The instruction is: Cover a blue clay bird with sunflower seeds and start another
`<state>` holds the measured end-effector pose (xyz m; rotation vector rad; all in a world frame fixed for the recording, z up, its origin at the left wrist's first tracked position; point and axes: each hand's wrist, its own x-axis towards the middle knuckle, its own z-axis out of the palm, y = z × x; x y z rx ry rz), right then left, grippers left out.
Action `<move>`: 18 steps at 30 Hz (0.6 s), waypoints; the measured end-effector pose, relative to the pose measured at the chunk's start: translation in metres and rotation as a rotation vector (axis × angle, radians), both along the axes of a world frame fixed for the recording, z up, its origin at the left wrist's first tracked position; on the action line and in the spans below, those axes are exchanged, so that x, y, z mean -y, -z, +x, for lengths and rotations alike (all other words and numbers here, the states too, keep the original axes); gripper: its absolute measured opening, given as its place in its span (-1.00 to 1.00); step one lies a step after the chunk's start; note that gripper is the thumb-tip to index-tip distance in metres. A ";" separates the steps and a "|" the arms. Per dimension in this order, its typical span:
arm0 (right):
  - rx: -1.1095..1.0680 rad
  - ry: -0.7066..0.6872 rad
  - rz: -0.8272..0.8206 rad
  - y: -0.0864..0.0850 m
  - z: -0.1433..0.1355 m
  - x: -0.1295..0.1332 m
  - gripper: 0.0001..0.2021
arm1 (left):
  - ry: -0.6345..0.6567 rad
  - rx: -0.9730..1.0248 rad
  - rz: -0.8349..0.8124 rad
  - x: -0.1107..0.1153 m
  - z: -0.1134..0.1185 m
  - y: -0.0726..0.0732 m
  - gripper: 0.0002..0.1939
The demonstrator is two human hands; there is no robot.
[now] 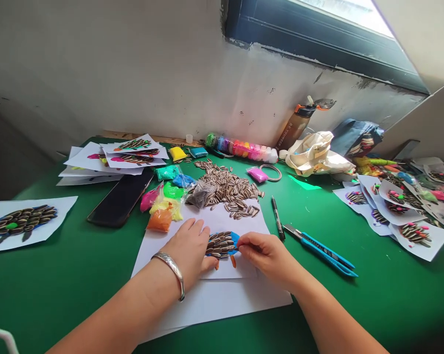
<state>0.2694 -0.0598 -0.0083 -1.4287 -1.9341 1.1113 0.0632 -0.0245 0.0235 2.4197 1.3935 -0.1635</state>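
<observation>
Seed figure [221,244] between both hands [190,250] [266,253]

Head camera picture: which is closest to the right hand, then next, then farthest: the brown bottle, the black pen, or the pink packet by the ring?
1. Black pen: just beyond the right hand.
2. Pink packet: further back, beside the ring.
3. Brown bottle: farthest, back and to the right.

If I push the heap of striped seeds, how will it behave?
The heap of striped seeds would likely spread: its edges are loose and ragged. Its slim, elongated seeds would probably slide rather than roll far.
</observation>
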 end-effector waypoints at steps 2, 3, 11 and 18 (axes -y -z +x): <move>0.002 -0.037 -0.011 -0.003 -0.002 0.000 -0.79 | -0.010 0.024 -0.005 0.001 0.000 0.000 -0.60; 0.007 -0.039 -0.013 -0.003 -0.004 0.000 -0.79 | -0.010 0.034 0.001 0.001 0.000 0.001 -0.62; 0.072 -0.002 0.028 0.002 -0.008 0.003 -0.80 | 0.006 0.025 0.078 0.002 -0.001 0.012 -0.64; 0.185 0.035 0.188 0.007 -0.011 0.005 -0.83 | -0.006 0.022 0.086 0.003 0.000 0.012 -0.63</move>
